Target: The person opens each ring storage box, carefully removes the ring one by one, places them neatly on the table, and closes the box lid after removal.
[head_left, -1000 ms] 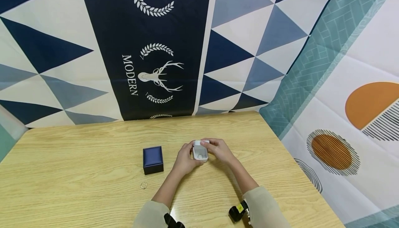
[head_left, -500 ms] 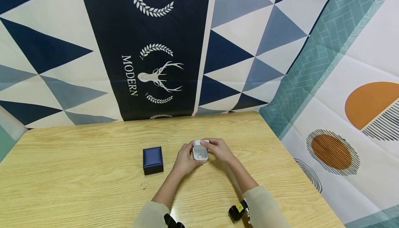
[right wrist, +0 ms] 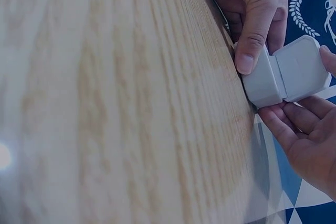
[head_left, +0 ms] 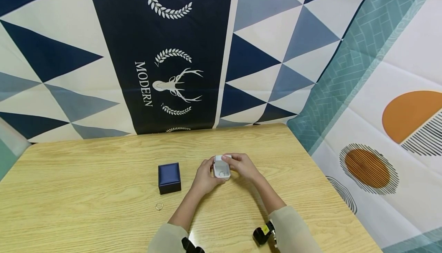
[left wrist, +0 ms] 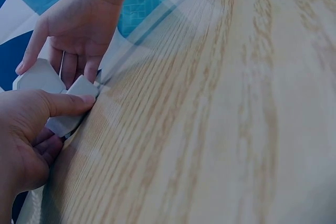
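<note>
A small white ring box (head_left: 221, 165) stands on the table with its lid raised. A ring (head_left: 221, 174) sits inside it. My left hand (head_left: 204, 180) grips the base from the left; in the left wrist view its thumb (left wrist: 73, 104) lies along the front of the base. On the other side, my right hand (head_left: 244, 167) holds the lid, thumb on its top edge. In the right wrist view the open lid (right wrist: 302, 69) is between the right thumb and fingers. That hand's lower fingers (right wrist: 281, 124) reach under the box near the hinge.
To the left is a dark blue box (head_left: 169, 174), its cushioned lid closed. A loose ring (head_left: 159, 209) lies in front of it on the wooden table (head_left: 86, 191). Patterned cloth (head_left: 179, 53) hangs along the back and right sides.
</note>
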A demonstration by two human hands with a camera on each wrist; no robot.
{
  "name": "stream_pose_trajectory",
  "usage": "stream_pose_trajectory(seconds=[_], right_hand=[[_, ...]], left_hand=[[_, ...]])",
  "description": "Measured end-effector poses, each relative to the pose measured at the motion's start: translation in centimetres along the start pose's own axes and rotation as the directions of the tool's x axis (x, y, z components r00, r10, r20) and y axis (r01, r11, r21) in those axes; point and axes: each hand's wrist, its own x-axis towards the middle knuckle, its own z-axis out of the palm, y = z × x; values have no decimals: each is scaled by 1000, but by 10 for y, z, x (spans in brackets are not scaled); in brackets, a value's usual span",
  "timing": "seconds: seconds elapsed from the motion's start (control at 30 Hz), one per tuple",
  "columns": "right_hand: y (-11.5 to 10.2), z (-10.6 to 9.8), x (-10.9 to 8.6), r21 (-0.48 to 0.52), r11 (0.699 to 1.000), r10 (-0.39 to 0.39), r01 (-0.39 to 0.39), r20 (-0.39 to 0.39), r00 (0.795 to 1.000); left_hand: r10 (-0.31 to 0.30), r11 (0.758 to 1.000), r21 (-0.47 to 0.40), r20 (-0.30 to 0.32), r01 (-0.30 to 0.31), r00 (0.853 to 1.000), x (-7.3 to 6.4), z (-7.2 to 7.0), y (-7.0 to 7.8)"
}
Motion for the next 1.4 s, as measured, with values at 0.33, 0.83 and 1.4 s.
stream_pose_trajectory(seconds=[0.33, 0.83, 1.4], right_hand=[[2, 0, 1, 1, 1000, 0, 0, 3, 1000], [27, 1, 19, -21, 1000, -4, 3, -48, 999], [27, 1, 19, -48, 999, 8, -11, -62, 998]], left_hand=[[2, 1000, 2, -6, -2, 1000, 0, 0, 0], [4, 1000, -4, -11, -4, 1000, 1, -1, 0], [9, 1000, 13, -8, -9, 1000, 1, 0, -1]])
